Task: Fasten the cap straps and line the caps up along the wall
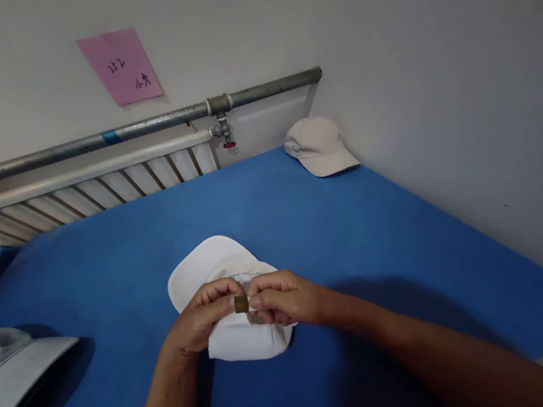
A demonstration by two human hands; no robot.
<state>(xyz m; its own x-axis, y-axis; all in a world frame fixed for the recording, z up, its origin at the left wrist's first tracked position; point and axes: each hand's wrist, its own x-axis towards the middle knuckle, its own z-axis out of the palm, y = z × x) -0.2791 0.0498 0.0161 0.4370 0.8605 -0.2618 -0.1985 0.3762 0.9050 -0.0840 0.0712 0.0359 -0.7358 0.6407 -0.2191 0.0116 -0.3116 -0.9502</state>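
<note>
A white cap (pixel 212 266) lies on the blue table (pixel 111 261) in front of me, brim pointing away. Both hands meet over its rear part. My left hand (pixel 201 316) and my right hand (pixel 282 299) are closed in pinches around a small brass-coloured buckle (pixel 241 304) on the cap's back strap. The strap itself is mostly hidden under my fingers.
A beige cap (pixel 318 146) rests in the far corner by the wall. Part of another white cap (pixel 11 370) shows at the left edge. A radiator (pixel 79 193) and a metal pipe (pixel 145 123) with a red valve run along the back wall, under a pink note (pixel 121 67).
</note>
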